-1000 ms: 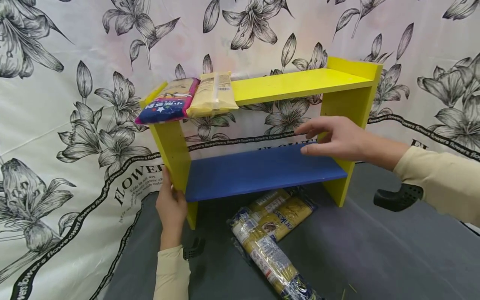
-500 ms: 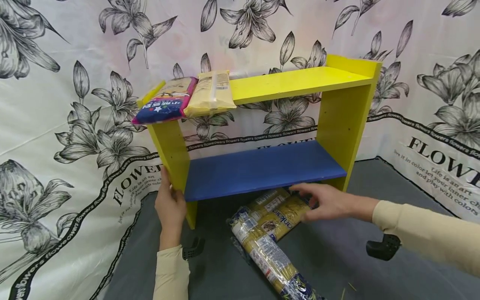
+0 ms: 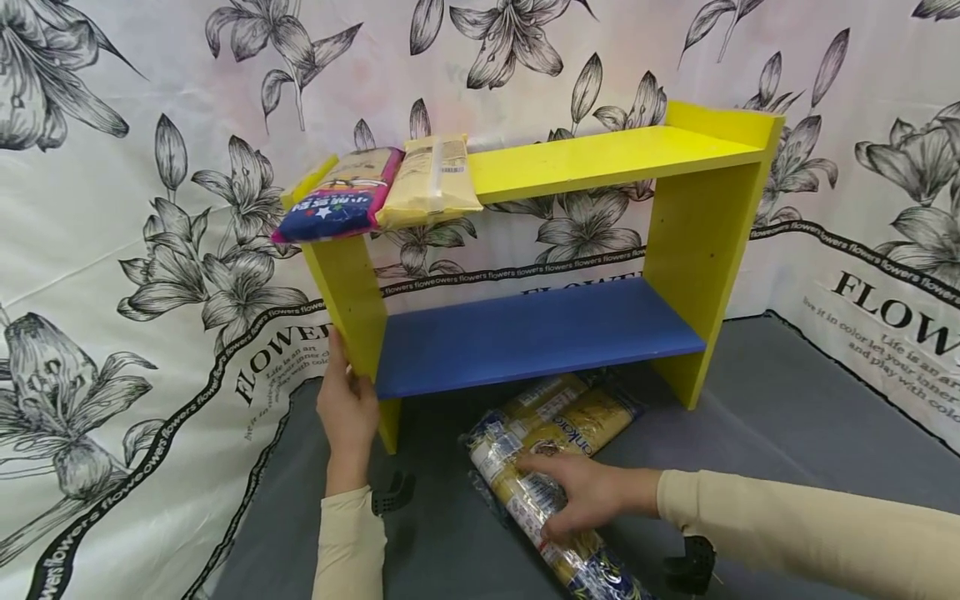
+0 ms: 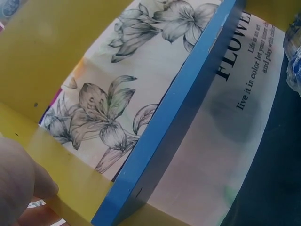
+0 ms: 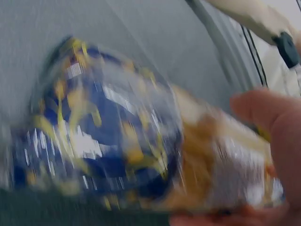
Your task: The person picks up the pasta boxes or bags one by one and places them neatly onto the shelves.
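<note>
My left hand (image 3: 349, 417) grips the yellow side panel of a small two-tier shelf (image 3: 570, 167), thumb on the panel's face in the left wrist view and fingers behind it. My right hand (image 3: 588, 492) spans a long clear pack of spaghetti (image 3: 517, 492) lying on the dark surface, its thumb on one side and fingers on the other. In the right wrist view the pack's blue printed end (image 5: 99, 136) is blurred. Another yellow pasta pack (image 3: 592, 421) lies just behind it, partly beneath the blue lower board (image 3: 540, 337).
On the top board's left end lie a blue and pink bag (image 3: 337, 196) and a pale yellow bag (image 3: 431, 183), both slightly over its front edge. Behind the shelf hangs a flower-printed cloth (image 3: 225, 100). The dark grey surface (image 3: 787, 433) extends to the right.
My right hand has come down from in front of the shelf, past the rear pasta pack, onto the long spaghetti pack. My left hand has kept its place on the side panel.
</note>
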### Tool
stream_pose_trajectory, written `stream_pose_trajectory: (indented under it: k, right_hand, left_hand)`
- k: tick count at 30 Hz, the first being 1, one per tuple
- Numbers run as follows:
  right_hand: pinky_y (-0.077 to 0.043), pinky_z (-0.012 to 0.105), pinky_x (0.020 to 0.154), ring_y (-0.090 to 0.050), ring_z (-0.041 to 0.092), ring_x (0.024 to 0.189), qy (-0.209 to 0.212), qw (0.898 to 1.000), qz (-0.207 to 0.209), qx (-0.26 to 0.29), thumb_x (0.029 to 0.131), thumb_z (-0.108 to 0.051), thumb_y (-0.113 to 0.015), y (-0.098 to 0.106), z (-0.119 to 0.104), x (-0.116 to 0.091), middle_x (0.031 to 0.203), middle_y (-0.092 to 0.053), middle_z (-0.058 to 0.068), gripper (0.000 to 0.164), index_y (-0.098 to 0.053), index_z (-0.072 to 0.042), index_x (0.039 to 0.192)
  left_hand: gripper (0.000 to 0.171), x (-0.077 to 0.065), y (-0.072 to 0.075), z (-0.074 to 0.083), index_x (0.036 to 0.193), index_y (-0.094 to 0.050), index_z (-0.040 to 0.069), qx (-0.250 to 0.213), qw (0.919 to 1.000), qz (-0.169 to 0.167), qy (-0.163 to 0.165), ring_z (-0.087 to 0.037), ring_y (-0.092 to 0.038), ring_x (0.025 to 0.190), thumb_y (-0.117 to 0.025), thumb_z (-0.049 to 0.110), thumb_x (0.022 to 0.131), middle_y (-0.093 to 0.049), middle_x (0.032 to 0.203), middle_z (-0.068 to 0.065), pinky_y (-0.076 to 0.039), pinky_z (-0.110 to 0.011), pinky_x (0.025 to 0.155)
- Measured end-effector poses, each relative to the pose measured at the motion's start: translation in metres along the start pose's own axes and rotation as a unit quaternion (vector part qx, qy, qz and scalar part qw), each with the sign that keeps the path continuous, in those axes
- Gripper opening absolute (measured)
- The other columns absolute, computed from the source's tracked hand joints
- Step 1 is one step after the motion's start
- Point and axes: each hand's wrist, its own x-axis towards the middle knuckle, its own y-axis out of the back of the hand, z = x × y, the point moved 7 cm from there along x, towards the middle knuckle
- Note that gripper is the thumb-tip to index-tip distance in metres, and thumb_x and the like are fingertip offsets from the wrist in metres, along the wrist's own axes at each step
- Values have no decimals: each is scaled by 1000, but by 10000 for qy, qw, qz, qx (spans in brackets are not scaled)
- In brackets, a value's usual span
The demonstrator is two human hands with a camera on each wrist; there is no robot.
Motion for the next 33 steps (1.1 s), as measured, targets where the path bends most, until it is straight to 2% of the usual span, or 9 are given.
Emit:
stream_pose_trajectory:
  k: [2, 5, 9, 13, 22, 24, 27, 29, 33]
  right_hand:
    - [-52, 55, 97, -51, 43, 138, -158, 9997, 121, -110, 76, -27, -82, -7, -2, 2, 155, -47, 19, 88, -43, -16, 155]
    - [-53, 43, 74, -69, 33, 104, -490, 9980, 344, -176, 74, -24, -85, -13, -3, 3, 152, -46, 28, 91, -44, -18, 154]
    - [-42, 36, 57, -59, 16, 63, -741, 9960, 450, -224, 72, -19, -87, -18, -7, 3, 150, -43, 33, 93, -42, -20, 154]
    - [-39, 34, 53, -53, 15, 58, -752, 9958, 422, -315, 72, -16, -85, -20, -9, 3, 146, -47, 31, 93, -41, -20, 154]
    - [-38, 31, 55, -43, 13, 60, -536, 9975, 453, 106, 70, 0, -77, -17, -4, 4, 143, -50, 26, 91, -42, -20, 151]
    - [-38, 33, 57, -49, 15, 68, -402, 9979, 467, 189, 70, 2, -77, -15, -3, 4, 146, -51, 23, 90, -43, -19, 151]
    - [-44, 36, 67, -64, 28, 101, -159, 9984, 465, 282, 71, 5, -75, -11, -2, 1, 151, -50, 19, 89, -43, -17, 151]
    - [-47, 39, 76, -56, 37, 131, -18, 9984, 427, 367, 72, 6, -75, -10, -1, 0, 155, -48, 16, 88, -44, -17, 151]
    - [-51, 45, 92, -46, 42, 143, 208, 9984, 304, 439, 75, 4, -75, -9, -1, -2, 155, -48, 13, 81, -49, -17, 148]
  left_hand:
    - [79, 0, 0, 0, 162, -29, 13, -19, 10000, 23, -27, -48, -70, 96, -53, -13, 91, -62, 134, -29, -52, -53, 64]
    - [80, 0, -1, 1, 163, -28, 14, -20, 10000, 40, -56, -48, -70, 97, -53, -13, 91, -62, 135, -29, -53, -55, 66]
    - [78, 0, -1, 0, 162, -29, 11, -32, 10000, -19, 53, -48, -71, 101, -54, -13, 92, -61, 136, -28, -57, -58, 70]
    - [77, 0, 0, -2, 162, -30, 10, -61, 9998, -56, 163, -49, -71, 104, -55, -13, 92, -61, 137, -29, -59, -60, 73]
    - [78, -1, -1, 0, 162, -28, 11, -84, 9999, -42, 68, -49, -71, 102, -53, -13, 92, -61, 136, -30, -58, -59, 69]
    - [78, -1, -1, 0, 162, -29, 11, -72, 9999, -49, 70, -49, -71, 101, -52, -13, 92, -60, 136, -30, -57, -58, 68]
    - [78, 0, -2, 1, 163, -28, 12, -49, 10000, -56, 37, -48, -71, 101, -52, -12, 93, -60, 135, -30, -56, -56, 66]
    - [78, 0, -2, 2, 163, -27, 12, -62, 10000, -46, 16, -49, -71, 101, -52, -12, 92, -60, 135, -30, -55, -55, 65]
    - [78, 0, -1, 1, 163, -28, 12, -49, 10000, -34, 28, -48, -72, 99, -52, -12, 92, -61, 134, -30, -54, -54, 65]
